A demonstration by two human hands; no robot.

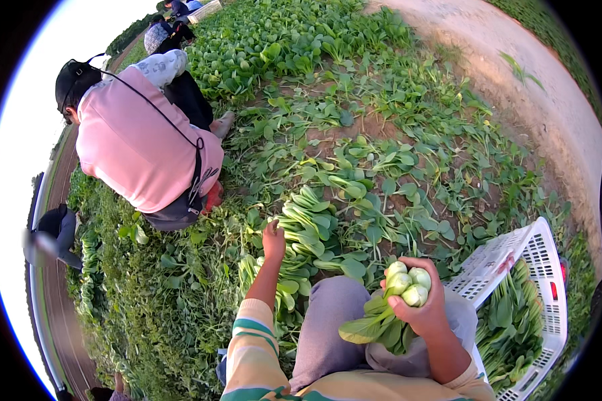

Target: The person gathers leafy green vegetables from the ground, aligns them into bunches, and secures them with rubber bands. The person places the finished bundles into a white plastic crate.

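A small bunch of bok choy (408, 284) rests in my right hand (426, 306), over my right thigh. Its several pale green bases face up, and the leaves hang down towards my lap. My left hand (274, 241) reaches to the near-left edge of a heap of cut bok choy (306, 220) on the ground, at the stem ends. Whether its fingers grip a plant there is not clear. More bok choy (248, 270) lies partly behind my left forearm. To my right stands a white plastic crate (554, 295), holding many bok choy (511, 321).
A co-worker in a pink vest (140, 135) sits close at front left. Others work farther off, including a bent person (57, 235) at left. Loose leaves (381, 210) cover the soil ahead. Standing bok choy (281, 45) grow beyond, and a dirt path (521, 65) runs along the right.
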